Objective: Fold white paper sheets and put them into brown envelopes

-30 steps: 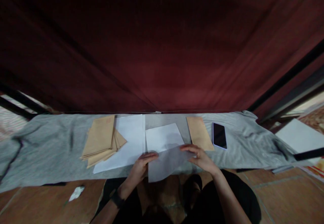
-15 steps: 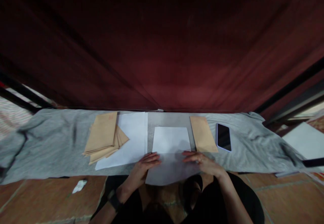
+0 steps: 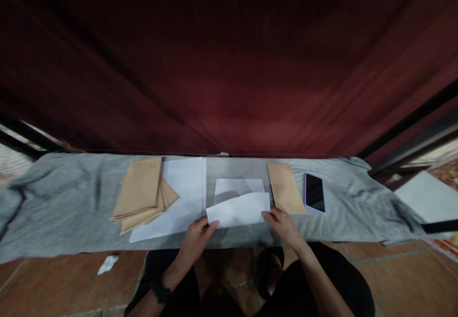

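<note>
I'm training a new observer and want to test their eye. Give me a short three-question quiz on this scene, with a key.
1. True or false: the phone lies to the right of the single brown envelope.
2. What colour is the flat paper partly covered by the pile of brown envelopes?
3. Which do the left hand and right hand both hold? A) the phone B) the white sheet C) the single brown envelope

Key: 1 true; 2 white; 3 B.
</note>
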Demonstrator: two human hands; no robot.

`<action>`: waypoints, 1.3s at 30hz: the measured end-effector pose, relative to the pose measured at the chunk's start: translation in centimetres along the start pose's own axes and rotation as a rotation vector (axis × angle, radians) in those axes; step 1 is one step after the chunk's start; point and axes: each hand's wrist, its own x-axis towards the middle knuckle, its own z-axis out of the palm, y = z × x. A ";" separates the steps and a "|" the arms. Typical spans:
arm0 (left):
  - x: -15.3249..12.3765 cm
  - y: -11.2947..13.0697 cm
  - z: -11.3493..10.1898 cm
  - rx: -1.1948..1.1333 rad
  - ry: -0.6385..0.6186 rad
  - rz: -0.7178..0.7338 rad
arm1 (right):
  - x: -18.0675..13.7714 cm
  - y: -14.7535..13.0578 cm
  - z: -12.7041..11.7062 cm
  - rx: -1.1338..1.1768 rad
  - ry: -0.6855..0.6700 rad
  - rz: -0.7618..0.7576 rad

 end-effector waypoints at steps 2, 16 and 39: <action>1.0 0.5 0.4 0.066 0.075 -0.039 | 0.8 0.1 0.8 -0.045 0.059 0.007; 5.8 2.3 0.7 0.570 0.136 -0.042 | 2.1 0.1 2.4 -0.565 0.141 0.113; 7.9 2.3 1.9 0.704 0.199 -0.079 | 4.2 -1.0 3.6 -0.775 0.219 0.170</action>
